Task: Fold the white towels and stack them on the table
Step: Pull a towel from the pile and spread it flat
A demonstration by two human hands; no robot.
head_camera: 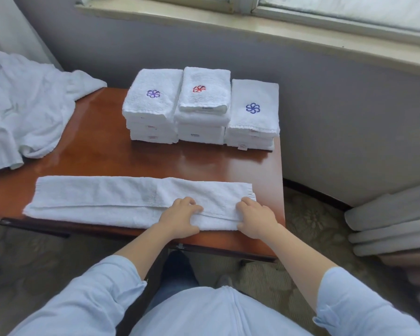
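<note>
A white towel (102, 200), folded lengthwise into a long strip, lies along the near edge of the brown wooden table (102, 146). My left hand (180, 219) rests on the strip right of its middle, thumb at the near edge and fingers on top. My right hand (256, 218) holds the strip's right end the same way, fingers curled over the fold. At the back of the table stand three stacks of folded white towels: the left stack (150, 107) with a purple flower, the middle stack (204, 103) with a red one, the right stack (252, 115) with a blue one.
A heap of unfolded white towels (22, 105) lies at the table's left side. A grey wall and a window sill (252, 23) run behind the table. Grey cushions (393, 219) sit on the patterned carpet to the right.
</note>
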